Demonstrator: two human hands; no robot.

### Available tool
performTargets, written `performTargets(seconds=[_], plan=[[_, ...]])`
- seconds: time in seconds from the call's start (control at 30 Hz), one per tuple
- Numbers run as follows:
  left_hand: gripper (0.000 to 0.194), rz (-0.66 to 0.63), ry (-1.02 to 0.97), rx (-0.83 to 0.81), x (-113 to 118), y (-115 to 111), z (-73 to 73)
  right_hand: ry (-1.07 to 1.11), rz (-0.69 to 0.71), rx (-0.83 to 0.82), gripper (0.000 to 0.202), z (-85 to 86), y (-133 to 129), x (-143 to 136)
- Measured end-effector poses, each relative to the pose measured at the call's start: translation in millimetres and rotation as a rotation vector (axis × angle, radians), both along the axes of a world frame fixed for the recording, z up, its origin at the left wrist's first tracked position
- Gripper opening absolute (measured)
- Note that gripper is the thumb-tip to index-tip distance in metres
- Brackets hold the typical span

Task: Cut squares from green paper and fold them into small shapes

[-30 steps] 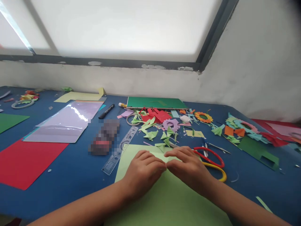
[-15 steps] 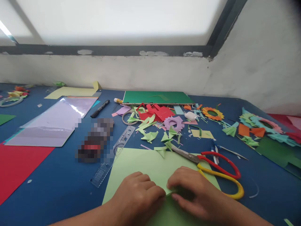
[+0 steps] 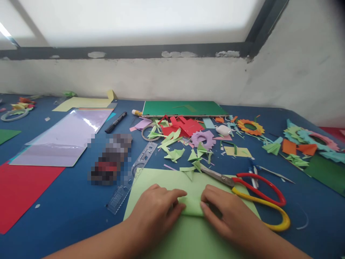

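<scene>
A small folded piece of light green paper point(image 3: 192, 208) lies between my hands, with a dark crease along its lower edge. My left hand point(image 3: 157, 207) is closed, its thumb and forefinger on the left end. At the right end my right hand point(image 3: 225, 210) pinches with curled fingers. Beneath both hands is a larger light green sheet point(image 3: 152, 177); I cannot tell whether the folded piece is part of it. Scissors point(image 3: 252, 192) with red and yellow handles rest partly on the sheet's right edge. A clear ruler point(image 3: 121, 196) touches its left side.
Cut paper scraps point(image 3: 175, 154), a purple paper ring point(image 3: 202, 139) and a green board point(image 3: 183, 108) lie beyond the sheet. To the left are a black marker point(image 3: 115, 122), a pixelated object point(image 3: 110, 160), a plastic sleeve point(image 3: 61, 136) and red paper point(image 3: 29, 194). Paper rings point(image 3: 250, 126) sit right.
My hands have moved slightly forward and apart, showing more of the folded green paper between them. The whole view has shifted a little, so things appear slightly farther right.
</scene>
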State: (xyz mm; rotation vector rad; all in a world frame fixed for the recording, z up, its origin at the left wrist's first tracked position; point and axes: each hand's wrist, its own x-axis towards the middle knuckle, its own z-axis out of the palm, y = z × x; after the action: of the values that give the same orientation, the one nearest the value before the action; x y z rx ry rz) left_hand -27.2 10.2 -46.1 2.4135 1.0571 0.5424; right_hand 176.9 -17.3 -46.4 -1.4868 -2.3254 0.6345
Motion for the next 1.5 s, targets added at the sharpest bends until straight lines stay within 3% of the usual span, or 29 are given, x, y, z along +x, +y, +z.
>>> performTargets(seconds=[0.3, 0.7, 1.23, 1.37, 1.5], plan=[[0.014, -0.036, 0.082, -0.033, 2, -1, 3.1, -0.183, -0.028, 0.166, 0.019, -8.0, 1, -6], [0.01, -0.065, 0.149, 0.038, 0, -1, 1.1, -0.195, -0.042, 0.232, 0.021, -11.9, 4, -7], [0.016, -0.236, 0.255, 0.399, -4, -23, 3.3, -0.17, -0.07, 0.176, 0.023, -12.8, 4, -5], [0.017, -0.161, 0.216, 0.295, -4, -19, 8.1, -0.077, -0.068, 0.145, 0.025, -11.5, 4, -3], [0.032, -0.026, 0.086, -0.065, -2, -7, 18.1, 0.258, -0.025, 0.051, 0.029, -4.8, 2, 0]])
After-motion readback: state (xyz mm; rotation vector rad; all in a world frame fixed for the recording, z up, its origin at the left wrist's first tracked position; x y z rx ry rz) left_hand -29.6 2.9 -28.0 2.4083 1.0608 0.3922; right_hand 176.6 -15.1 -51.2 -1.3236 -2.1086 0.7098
